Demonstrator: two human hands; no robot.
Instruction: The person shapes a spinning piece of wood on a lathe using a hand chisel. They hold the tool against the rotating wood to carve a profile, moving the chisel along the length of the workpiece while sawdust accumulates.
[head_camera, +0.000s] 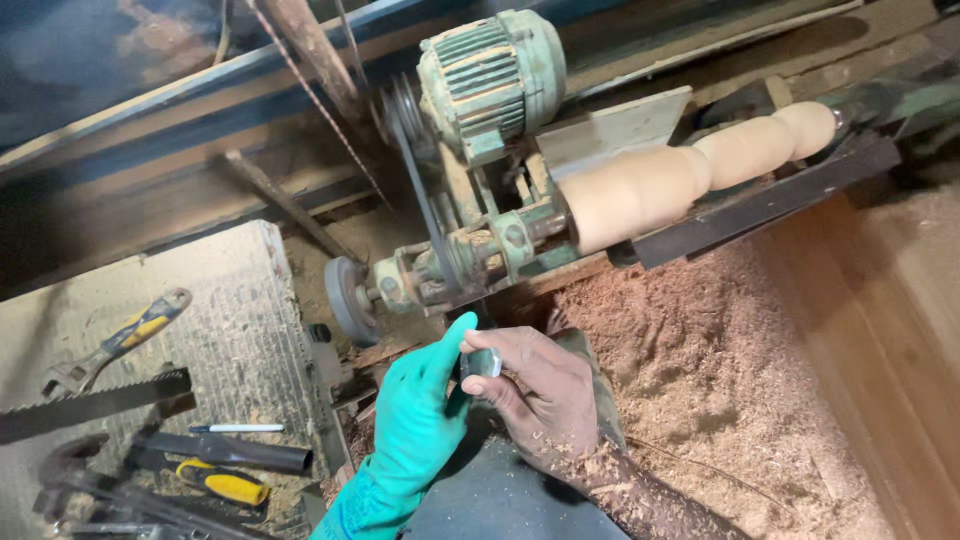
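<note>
- Pinching a small round metal piece (481, 362) between thumb and forefinger, the bare right hand (545, 395) is seen just below the lathe headstock (455, 262); its other fingers are curled inward beneath the piece, and wood dust is stuck to the wrist.
- The metal piece (grey, shiny, its exact kind cannot be told) is held directly below the headstock, between the two hands.
- The left hand (420, 420) is covered by a teal rubber glove; its fingers are held straight and close together, pointing up toward the headstock, with the thumb side laid against the metal piece. Nothing is gripped by it, and the hand is left unclenched.
- A pale turned wooden spindle (690, 175) is mounted to the right of the headstock, with rounded bulges along its length.
- A green ribbed electric motor (490, 75) is set above the headstock, and a belt (415, 190) is run down from it to the pulleys.
- A small grey wheel (350, 298) is fixed at the left end of the headstock shaft.
- Reddish sawdust (700, 360) is heaped below and to the right of the headstock.
- Well to the left of the headstock, a yellow-handled adjustable wrench (125, 340), a toothed saw blade (95, 405), a white pen (238, 428) and a yellow-handled tool (222, 483) are laid on a dusty surface.
</note>
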